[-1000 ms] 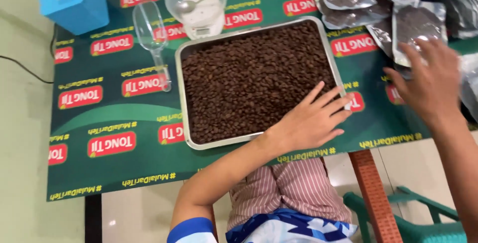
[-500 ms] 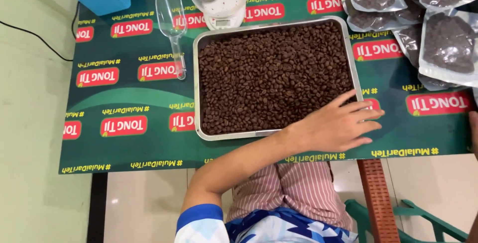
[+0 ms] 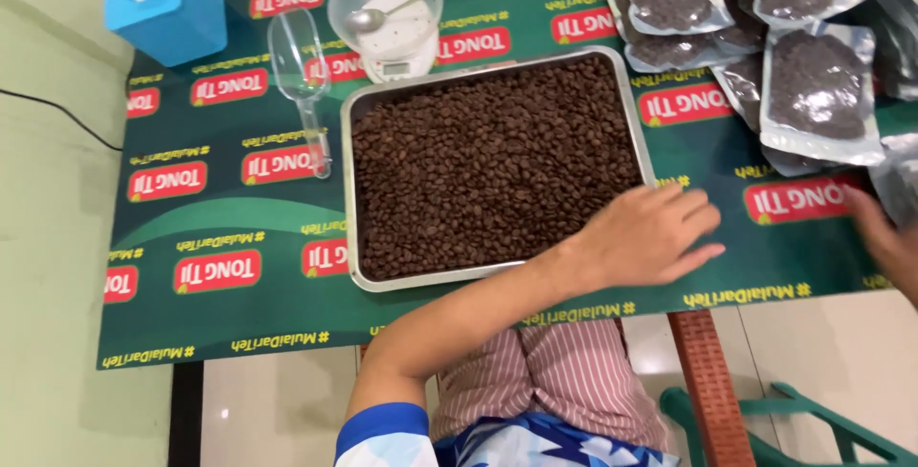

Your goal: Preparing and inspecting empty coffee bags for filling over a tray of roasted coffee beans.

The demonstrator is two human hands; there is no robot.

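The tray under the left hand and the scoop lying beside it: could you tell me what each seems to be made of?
The tray looks like brushed metal: grey, dull sheen on its thin rolled rim. The scoop seems clear plastic, since the cloth's print shows through it.

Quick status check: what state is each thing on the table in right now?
Tray: full of brown pellets, flat on the table.
Scoop: empty, lying beside the tray.
Bowl: on the scale, spoon inside.
Pouches: filled, lying flat.
Left hand: empty, flat beside the tray.
Right hand: at the frame's edge, grip unclear.
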